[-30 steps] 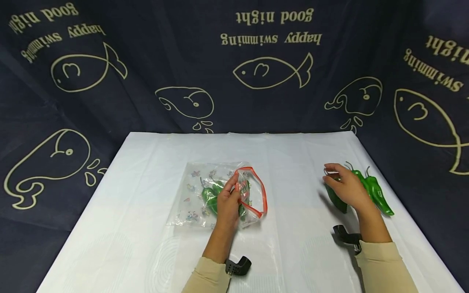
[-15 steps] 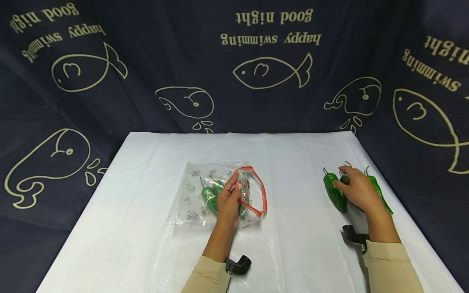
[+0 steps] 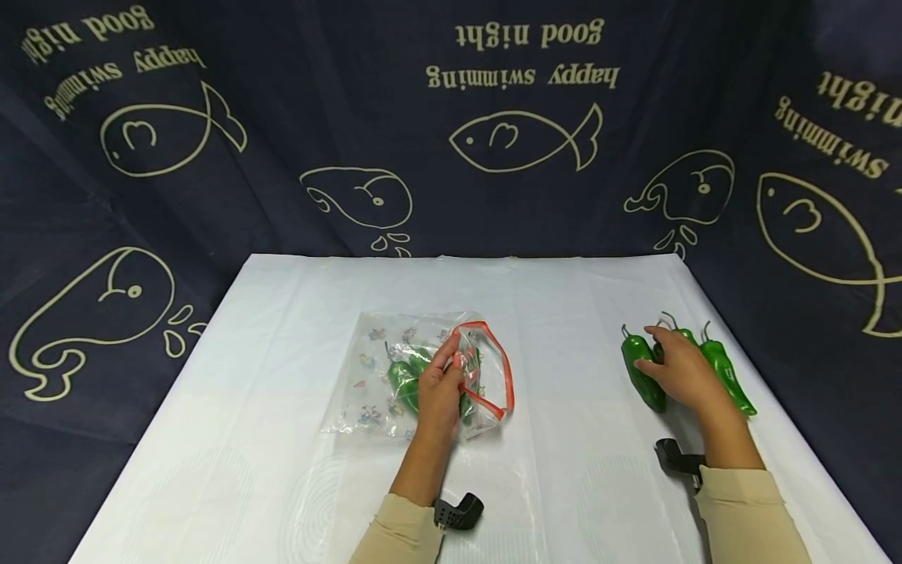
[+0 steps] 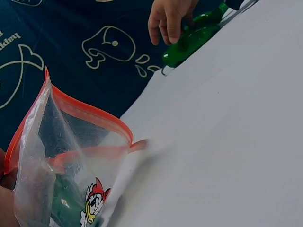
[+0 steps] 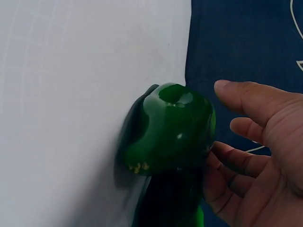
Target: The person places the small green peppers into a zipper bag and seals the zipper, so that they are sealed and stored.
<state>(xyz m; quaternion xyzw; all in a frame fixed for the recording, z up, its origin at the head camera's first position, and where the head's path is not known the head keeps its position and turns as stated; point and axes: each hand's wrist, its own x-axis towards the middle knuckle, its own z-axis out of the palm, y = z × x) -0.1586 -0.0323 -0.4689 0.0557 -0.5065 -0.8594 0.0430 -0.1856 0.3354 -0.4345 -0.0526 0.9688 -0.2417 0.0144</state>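
My left hand (image 3: 438, 392) pinches the mouth of a clear zip bag (image 3: 347, 395) with a red rim (image 3: 507, 376). Green peppers (image 3: 402, 381) show through its plastic. In the left wrist view the bag (image 4: 35, 184) gapes at its red edge. At the right of the table, my right hand (image 3: 683, 374) hovers over several green peppers, fingers apart and slightly bent. The leftmost pepper (image 3: 640, 372) lies by its thumb; another pepper (image 3: 726, 374) lies to its right. The hand partly hides those between. The right wrist view shows a pepper (image 5: 175, 132) beside the fingers, apparently ungripped.
A white cloth (image 3: 564, 313) covers the table. Behind it and at both sides hangs a dark blue curtain (image 3: 521, 211) with fish and whale drawings. The peppers lie near the table's right edge.
My right hand has moved right from the leftmost pepper to above the middle ones, then slightly back left. The left hand and the bag have stayed still.
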